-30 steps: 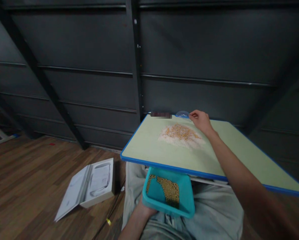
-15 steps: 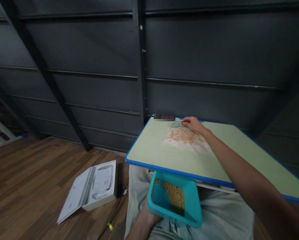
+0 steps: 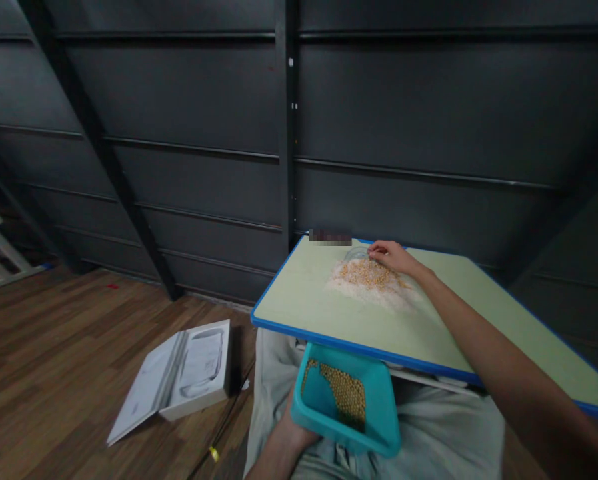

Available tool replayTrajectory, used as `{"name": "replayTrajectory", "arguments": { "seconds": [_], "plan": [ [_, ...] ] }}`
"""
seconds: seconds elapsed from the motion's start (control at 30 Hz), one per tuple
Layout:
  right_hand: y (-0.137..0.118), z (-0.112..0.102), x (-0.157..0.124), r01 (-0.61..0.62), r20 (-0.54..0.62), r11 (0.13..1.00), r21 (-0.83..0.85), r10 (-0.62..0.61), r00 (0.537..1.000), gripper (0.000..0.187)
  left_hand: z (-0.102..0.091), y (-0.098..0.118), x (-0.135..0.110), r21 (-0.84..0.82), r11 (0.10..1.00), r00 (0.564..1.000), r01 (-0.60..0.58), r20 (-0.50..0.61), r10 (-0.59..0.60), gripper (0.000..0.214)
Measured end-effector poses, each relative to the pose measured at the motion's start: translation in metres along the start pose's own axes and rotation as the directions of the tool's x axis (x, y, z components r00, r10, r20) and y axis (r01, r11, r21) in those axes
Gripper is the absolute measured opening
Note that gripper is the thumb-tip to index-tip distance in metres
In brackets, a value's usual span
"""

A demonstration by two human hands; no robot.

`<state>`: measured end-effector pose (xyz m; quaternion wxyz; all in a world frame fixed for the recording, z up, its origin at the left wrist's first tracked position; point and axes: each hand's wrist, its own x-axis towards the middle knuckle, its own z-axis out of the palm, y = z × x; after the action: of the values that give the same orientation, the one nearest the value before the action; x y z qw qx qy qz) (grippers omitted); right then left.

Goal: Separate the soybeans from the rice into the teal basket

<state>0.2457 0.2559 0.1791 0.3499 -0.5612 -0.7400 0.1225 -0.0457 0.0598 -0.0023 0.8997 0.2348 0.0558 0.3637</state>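
Note:
My left hand (image 3: pixel 301 432) supports a teal plastic bin (image 3: pixel 386 400) from below and the left side, over my lap; its fingers are mostly hidden beneath. Round yellowish beans (image 3: pixel 349 395) lie in the bin, gathered toward its middle and back corner. On the table, a heap of pale grains mixed with yellow beans (image 3: pixel 371 275) spreads out. My right hand (image 3: pixel 391 255) is at the heap's far edge, fingers pinched on the rim of a clear, shallow round dish or lid (image 3: pixel 356 254). The dish touches or hovers at the heap; which one I cannot tell.
The pale green table (image 3: pixel 289 300) with a blue edge stands against a dark panelled wall (image 3: pixel 219 173). A blurred dark object (image 3: pixel 330 238) sits at its back edge. An open white box (image 3: pixel 199 373) and a thin cable (image 3: pixel 226 420) lie on the wooden floor to the left.
My right hand has shifted slightly toward the heap, and the clear dish has tilted so that its round form shows more. The bin stays in my left hand.

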Motion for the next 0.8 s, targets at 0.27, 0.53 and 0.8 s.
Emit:
{"name": "replayTrajectory", "arguments": {
  "seconds": [0.27, 0.53, 0.8],
  "plan": [
    [-0.003, -0.007, -0.028, 0.006, 0.012, 0.999, 0.041, -0.006, 1.0, 0.009, -0.041, -0.014, 0.002, -0.021, 0.998, 0.998, 0.052, -0.021, -0.053, 0.035],
    [0.0, -0.01, -0.049, -0.005, 0.023, 0.997, 0.074, 0.003, 1.0, 0.014, -0.044, -0.012, 0.002, -0.009, 0.997, 0.996, 0.078, -0.042, -0.078, 0.045],
    [-0.007, -0.015, -0.058, -0.017, 0.023, 0.994, 0.107, 0.014, 1.0, 0.008, -0.035, -0.009, 0.003, 0.037, 0.995, 0.993, 0.088, -0.085, -0.085, 0.039]
  ]
}}
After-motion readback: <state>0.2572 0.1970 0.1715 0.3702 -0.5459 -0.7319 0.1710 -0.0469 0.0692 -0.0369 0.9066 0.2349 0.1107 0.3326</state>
